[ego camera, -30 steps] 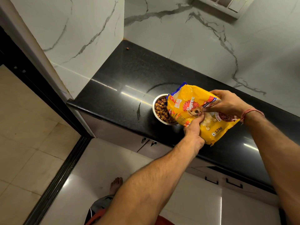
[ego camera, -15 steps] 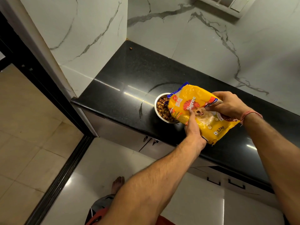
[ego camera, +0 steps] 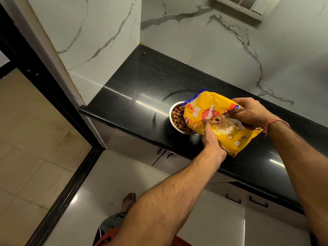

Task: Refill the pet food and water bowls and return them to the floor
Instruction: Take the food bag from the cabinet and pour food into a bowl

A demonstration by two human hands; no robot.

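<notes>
A steel bowl (ego camera: pixel 170 115) filled with brown kibble (ego camera: pixel 177 118) stands on the black counter (ego camera: pixel 134 96), near its front edge. A yellow pet food bag (ego camera: pixel 211 110) lies tilted over the bowl's right side, its open blue-edged mouth pointing left above the kibble. My left hand (ego camera: pixel 212 139) grips the bag's near edge from below. My right hand (ego camera: pixel 248 112) holds the bag from above, on its far right part. No water bowl is in view.
One stray kibble piece (ego camera: pixel 144 53) lies at the counter's back left corner. White marble walls (ego camera: pixel 204 43) close the counter behind and at left. Cabinet fronts with dark handles (ego camera: pixel 258 204) sit below. My bare foot (ego camera: pixel 128 201) stands on the glossy white floor; a black door frame (ego camera: pixel 53 96) runs at left.
The bag has stayed over the bowl with both hands on it. My left hand has shifted its grip slightly along the bag's near edge. The view has drifted a little.
</notes>
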